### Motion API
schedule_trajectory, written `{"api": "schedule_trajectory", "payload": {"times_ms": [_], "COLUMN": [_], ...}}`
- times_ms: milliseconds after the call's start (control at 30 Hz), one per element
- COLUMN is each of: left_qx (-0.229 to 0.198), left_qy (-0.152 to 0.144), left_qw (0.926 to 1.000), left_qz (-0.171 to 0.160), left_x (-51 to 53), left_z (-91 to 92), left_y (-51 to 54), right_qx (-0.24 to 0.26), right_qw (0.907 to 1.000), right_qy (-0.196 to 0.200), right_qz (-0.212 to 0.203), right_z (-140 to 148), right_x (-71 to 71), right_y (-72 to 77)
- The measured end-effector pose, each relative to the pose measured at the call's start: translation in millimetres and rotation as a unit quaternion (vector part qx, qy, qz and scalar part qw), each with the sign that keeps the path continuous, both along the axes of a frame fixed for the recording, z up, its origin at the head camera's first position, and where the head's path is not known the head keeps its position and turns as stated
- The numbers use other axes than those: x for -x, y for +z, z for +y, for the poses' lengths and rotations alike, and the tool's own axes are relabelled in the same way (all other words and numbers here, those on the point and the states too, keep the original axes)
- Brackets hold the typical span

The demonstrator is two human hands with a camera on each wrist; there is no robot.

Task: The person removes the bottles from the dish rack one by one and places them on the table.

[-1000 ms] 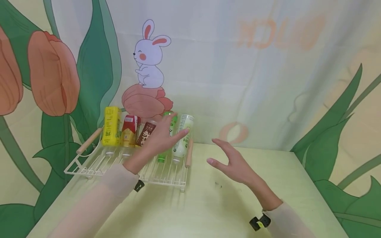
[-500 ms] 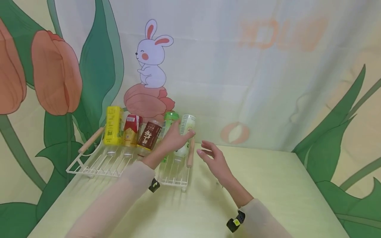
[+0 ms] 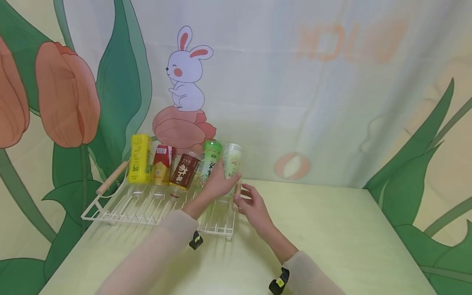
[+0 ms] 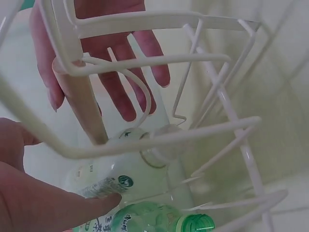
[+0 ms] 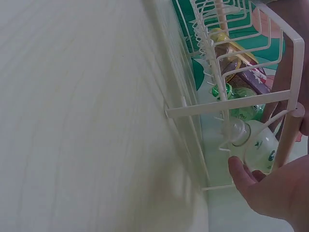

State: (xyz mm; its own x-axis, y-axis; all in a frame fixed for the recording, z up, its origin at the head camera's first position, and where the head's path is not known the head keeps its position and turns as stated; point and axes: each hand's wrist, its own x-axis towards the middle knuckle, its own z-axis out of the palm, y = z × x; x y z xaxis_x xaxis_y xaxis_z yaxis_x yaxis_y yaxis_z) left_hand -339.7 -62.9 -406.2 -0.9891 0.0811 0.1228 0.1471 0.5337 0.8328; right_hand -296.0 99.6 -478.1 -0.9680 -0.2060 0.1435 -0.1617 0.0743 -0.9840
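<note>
In the head view the left hand [image 3: 217,183] lies over the pale green-and-white bottle [image 3: 233,155], fingers toward the green bottle [image 3: 211,151] and thumb across the pale one. The left wrist view has its thumb straight over the pale bottle's label [image 4: 104,187]; firm contact cannot be told. Beside the rack's right wooden handle [image 3: 237,188] is the right hand [image 3: 254,208], fingers loosely bent. In the left wrist view the right hand's fingers [image 4: 123,92] spread behind the wire frame. Its thumb [image 5: 240,175] is near the pale bottle's neck in the right wrist view.
The white wire rack [image 3: 147,223] also holds a yellow bottle [image 3: 140,159], a red-and-gold bottle [image 3: 161,168] and a brown-labelled bottle [image 3: 185,170], all lying tilted. A second wooden handle [image 3: 112,178] is at its left. Behind hangs a printed curtain [image 3: 258,102].
The left hand has moved right and down from above the brown and green bottles to the pale bottle. The right hand has come left to the wooden handle. The bottles look unmoved.
</note>
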Motion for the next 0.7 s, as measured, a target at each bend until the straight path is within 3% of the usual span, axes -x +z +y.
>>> {"api": "schedule_trajectory", "payload": {"times_ms": [233,500,700], "left_qx": [0.021,0.058,0.084], "left_qy": [0.015,0.034,0.056], "left_qw": [0.9996,0.9978,0.9949], "left_qz": [-0.011,-0.003,-0.005], "left_x": [2.3,8.2,6.5], "left_z": [1.2,4.8,12.6], "left_y": [-7.1,-9.0,-12.8], "right_qx": [0.06,0.059,0.064], "right_qw": [0.9968,0.9973,0.9973], "right_qy": [0.029,0.028,0.021], "right_qz": [-0.042,-0.032,-0.032], "right_z": [-2,-1,1], "right_x": [0.7,1.7,-1.3], "right_y": [-3.8,-1.9,-6.3]}}
